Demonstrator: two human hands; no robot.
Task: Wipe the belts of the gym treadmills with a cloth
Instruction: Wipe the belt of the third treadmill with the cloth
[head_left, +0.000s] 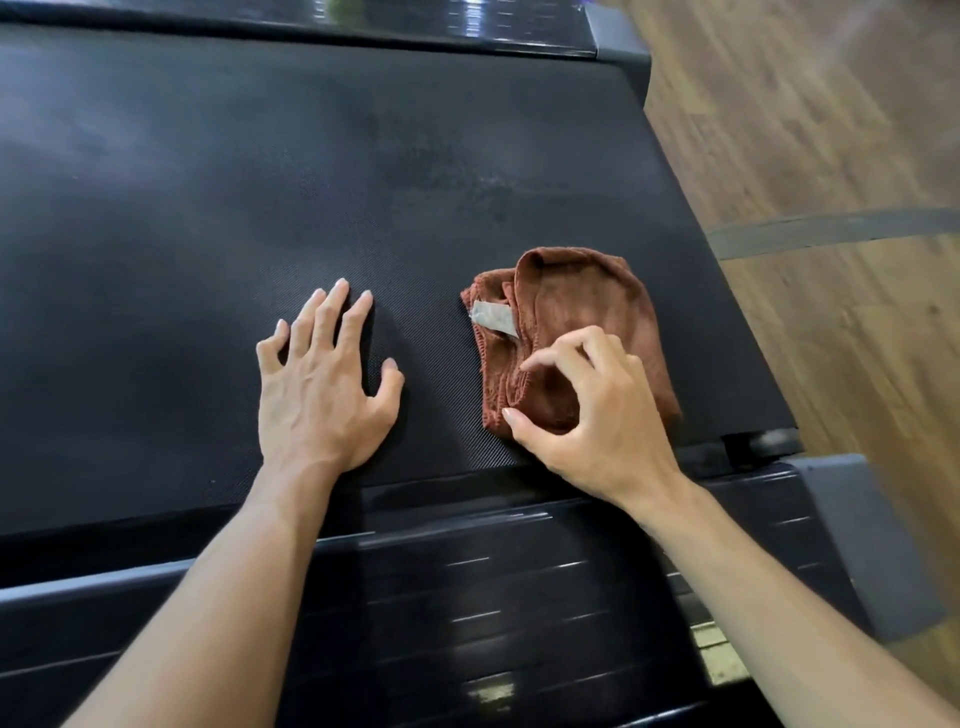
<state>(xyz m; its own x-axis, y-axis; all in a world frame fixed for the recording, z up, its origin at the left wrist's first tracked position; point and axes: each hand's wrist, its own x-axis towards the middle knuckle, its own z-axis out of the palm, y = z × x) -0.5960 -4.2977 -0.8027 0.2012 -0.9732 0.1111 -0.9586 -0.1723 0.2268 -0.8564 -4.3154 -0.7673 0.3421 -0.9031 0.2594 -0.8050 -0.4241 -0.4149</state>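
Cloth (566, 332) sits bunched on the belt (260, 182) near its right edge, my right hand (587, 415) hovering loose-fingered, left hand (322, 384) flat, so a sloppy grip just drags one fold.

cloth (576, 317): rust-brown | belt (260, 182): black, fine-textured | floor (805, 130): brown woodgrain

A gym: the wide black textured treadmill belt (260, 182) fills the frame, edged by a ribbed black plastic side rail (493, 597), with brown wood-plank flooring (831, 130) at upper right.
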